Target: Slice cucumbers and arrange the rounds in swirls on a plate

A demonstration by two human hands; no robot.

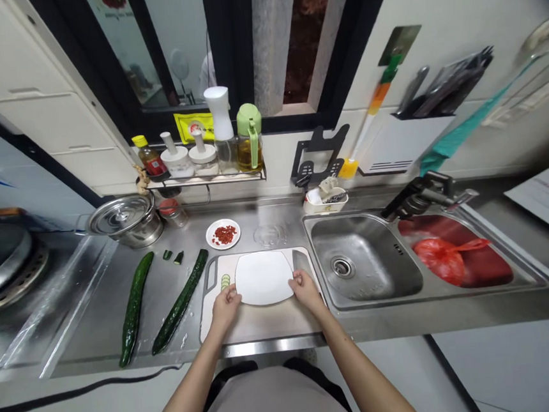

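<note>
Plate [263, 277] sits on cutting board [261, 328], left hand [225, 306] and right hand [305, 291] pinching its sides; small dish [210, 242] holds red bits [224, 235].

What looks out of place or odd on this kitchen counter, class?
Nothing looks damaged. One small oddity: a white plate sits on the cutting board, gripped by the left hand and right hand, covering the space beside a few cucumber slices.
</note>
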